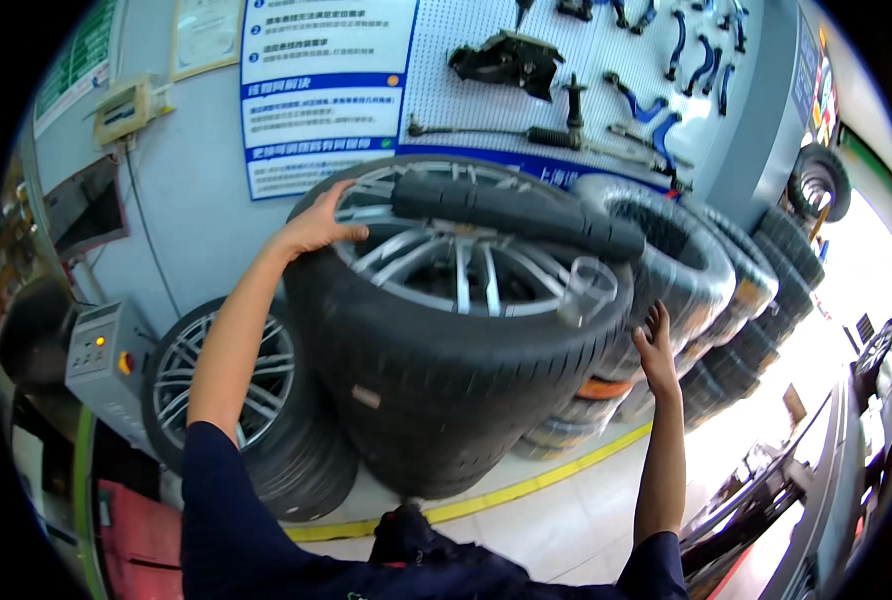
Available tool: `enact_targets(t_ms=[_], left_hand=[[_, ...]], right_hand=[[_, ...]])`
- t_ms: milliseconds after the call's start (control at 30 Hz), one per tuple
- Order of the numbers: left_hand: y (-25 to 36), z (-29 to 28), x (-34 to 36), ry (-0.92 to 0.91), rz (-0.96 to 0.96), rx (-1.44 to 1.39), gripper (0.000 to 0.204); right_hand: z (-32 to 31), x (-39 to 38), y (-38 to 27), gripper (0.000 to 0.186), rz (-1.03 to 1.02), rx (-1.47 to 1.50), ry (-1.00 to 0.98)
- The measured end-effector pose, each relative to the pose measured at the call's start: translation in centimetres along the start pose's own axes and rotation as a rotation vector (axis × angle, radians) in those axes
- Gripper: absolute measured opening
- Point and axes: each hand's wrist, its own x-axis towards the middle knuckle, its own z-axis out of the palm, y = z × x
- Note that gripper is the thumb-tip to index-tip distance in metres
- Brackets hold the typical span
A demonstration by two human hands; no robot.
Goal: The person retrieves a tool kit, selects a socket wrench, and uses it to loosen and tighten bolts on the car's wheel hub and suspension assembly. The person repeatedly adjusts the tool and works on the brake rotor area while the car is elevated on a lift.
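Head view: wheel (pixel 463 287) lies flat atop the tyre stack (pixel 416 440), ahead of and between both hands. Left hand (pixel 318 226) nearer, fingers spread over its left edge, resting on it, not closed. Right hand (pixel 656 345) part-open, empty, just off the right edge; clear plastic cup (pixel 588 290) up-left of it. Long dark ribbed piece (pixel 514 208) crosses left-to-right. Treaded black rubber, silver metallic spokes.

Printed text (pixel 326 27) on a blue-and-white wall board (pixel 326 100), white characters (pixel 550 175) on a blue strip (pixel 522 167)
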Motion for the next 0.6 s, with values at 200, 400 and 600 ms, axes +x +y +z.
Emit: enact_targets(t_ms=[200, 400, 600], left_hand=[[-0.4, 4.3, 12.2, -0.225, 0.102, 0.077, 0.113], [2.3, 4.8, 10.3, 0.034, 0.142, 0.078, 0.09], [16.0, -1.8, 0.8, 0.492, 0.532, 0.106, 0.08]], right_hand=[[-0.9, 16.3, -1.1, 0.093, 0.002, 0.072, -0.113], [2.4, 16.5, -2.5, 0.088, -0.189, 0.271, 0.069], [-8.1, 14.7, -13.5, 0.062, -0.611, 0.894, 0.116]])
